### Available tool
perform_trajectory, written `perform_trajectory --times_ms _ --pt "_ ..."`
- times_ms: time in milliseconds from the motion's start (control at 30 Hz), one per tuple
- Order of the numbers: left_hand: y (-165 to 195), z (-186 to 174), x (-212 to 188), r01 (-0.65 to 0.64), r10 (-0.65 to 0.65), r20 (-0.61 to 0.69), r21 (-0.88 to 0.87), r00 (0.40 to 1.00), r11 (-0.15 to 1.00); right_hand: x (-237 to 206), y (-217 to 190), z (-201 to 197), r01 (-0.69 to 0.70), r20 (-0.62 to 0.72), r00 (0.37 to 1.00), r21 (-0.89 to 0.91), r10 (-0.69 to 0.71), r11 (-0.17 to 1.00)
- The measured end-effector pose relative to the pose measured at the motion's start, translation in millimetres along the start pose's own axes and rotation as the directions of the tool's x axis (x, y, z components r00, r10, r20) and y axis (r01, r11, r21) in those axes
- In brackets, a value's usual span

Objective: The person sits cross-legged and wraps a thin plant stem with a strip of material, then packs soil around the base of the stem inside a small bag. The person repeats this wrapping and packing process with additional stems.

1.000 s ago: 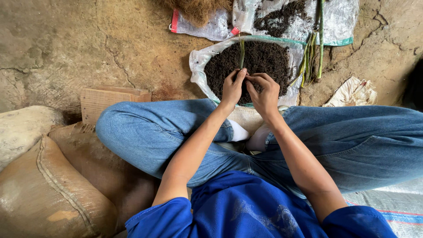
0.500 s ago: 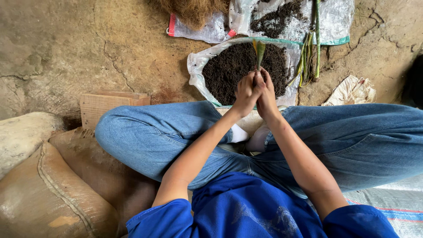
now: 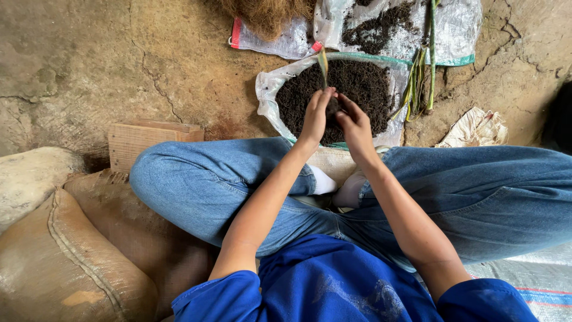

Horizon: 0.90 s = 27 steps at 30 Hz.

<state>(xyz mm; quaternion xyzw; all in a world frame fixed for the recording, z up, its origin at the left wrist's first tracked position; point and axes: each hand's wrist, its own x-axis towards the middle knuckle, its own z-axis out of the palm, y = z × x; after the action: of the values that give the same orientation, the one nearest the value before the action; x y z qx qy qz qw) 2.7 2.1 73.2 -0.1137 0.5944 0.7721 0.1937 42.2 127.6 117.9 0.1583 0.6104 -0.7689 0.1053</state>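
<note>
While the person is sitting cross-legged in blue jeans on the cracked earthen floor (image 3: 89, 71), stuffed burlap sacks (image 3: 65, 262) are crowding the left edge, and a wooden block (image 3: 152, 143) is lying just beside the left knee. Bare floor is stretching open above that block toward the upper left. The left hand (image 3: 316, 116) is curling closed around a small dark clump of soil at the base of a seedling (image 3: 323, 64), whose yellow-green leaf is rising above the fingers. The right hand (image 3: 356, 126) is pressing closed against the same clump, touching the left hand. Both are hovering over the white sack of dark soil (image 3: 357, 86). Cut green stalks (image 3: 420, 77) are lying just right of its rim, a crumpled pale cloth (image 3: 473, 126) farther right.
</note>
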Motion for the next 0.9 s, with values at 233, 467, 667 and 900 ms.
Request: perform_trajectory --times_ms 233,467,667,900 --pt "7 -8 -3 0.057 -0.094 -0.075 -0.4 0.993 0.915 -17 -14 21 0.186 -0.01 0.978 -0.422 -0.21 0.887" --pt "5 -5 -3 0.019 -0.021 0.001 -0.403 1.0 0.915 -21 -15 21 0.176 -0.093 0.965 -0.465 -0.246 0.868" --pt "-5 0 -5 0.037 -0.062 -0.054 -0.379 0.997 0.925 -24 -18 24 0.165 -0.111 0.959 -0.532 -0.261 0.831" --pt "-2 -10 4 0.062 -0.144 -0.117 -0.527 0.983 0.847 -33 -31 39 0.376 0.063 0.9 -0.613 -0.431 0.695"
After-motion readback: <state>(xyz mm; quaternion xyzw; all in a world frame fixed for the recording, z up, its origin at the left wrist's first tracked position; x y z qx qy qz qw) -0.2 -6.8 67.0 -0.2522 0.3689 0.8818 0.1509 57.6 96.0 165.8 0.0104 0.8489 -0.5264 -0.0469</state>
